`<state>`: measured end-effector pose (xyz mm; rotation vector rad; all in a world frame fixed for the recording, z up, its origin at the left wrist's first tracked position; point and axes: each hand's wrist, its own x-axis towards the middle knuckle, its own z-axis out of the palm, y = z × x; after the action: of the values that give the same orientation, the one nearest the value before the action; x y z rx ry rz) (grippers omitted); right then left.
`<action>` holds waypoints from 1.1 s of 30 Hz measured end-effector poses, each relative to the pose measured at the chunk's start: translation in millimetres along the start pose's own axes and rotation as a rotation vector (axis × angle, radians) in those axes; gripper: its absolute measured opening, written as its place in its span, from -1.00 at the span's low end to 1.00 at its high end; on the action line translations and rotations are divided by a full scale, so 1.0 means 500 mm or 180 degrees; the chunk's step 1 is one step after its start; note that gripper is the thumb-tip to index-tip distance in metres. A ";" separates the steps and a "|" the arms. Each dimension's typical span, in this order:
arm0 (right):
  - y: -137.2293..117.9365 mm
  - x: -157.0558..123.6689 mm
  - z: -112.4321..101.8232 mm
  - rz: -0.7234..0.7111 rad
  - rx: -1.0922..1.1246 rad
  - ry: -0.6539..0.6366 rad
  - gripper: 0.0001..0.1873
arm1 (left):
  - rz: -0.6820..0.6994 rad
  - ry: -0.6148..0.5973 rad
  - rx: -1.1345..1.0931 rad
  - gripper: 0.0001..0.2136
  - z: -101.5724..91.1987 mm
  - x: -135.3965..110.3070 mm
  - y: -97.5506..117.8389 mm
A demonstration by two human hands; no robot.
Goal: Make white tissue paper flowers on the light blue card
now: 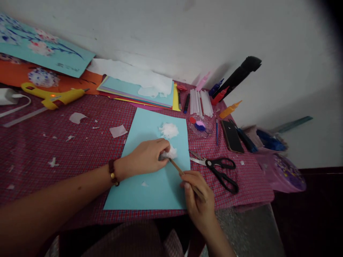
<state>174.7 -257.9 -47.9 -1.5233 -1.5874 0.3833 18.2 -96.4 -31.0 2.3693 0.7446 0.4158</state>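
Observation:
A light blue sheet of paper (160, 185) lies in front of me. A crumpled white tissue-paper tuft (169, 130) sits on its upper part. Just below is a second white tissue-paper tuft (171, 152), partly covered by my left hand (146, 156), whose fingers are curled and pinched at it. My right hand (199, 200) grips a thin wooden stick (175, 166), its tip touching or very close to the second tuft beside my left fingertips. A small white scrap (144, 184) rests lower on the sheet.
Black-handled scissors (218, 166) lie right of the sheet, near a phone (232, 136), a thin brush (217, 132) and white glue sticks (200, 103). Left stands a yellow glue gun (56, 97) with a lit light. Stacked coloured paper (125, 87) lies behind; a pink bag (278, 173) hangs at right.

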 end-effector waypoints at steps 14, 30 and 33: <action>0.004 -0.026 -0.011 -0.0055 0.0361 0.0574 -0.73 | -0.0115 0.0165 0.0172 -0.95 0.022 0.016 -0.010; 0.006 -0.015 -0.013 0.0244 0.0848 0.1059 -0.86 | 0.0019 -0.0194 0.2761 -0.71 -0.157 -0.156 -0.076; 0.006 -0.013 -0.010 0.0213 0.0853 0.0879 -0.86 | -0.0010 0.0013 0.2656 -0.72 -0.177 -0.134 -0.131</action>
<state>179.8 -264.8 -49.6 -1.3600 -1.2210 0.3878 -101.9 -53.1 -12.4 3.1274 1.0717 0.1028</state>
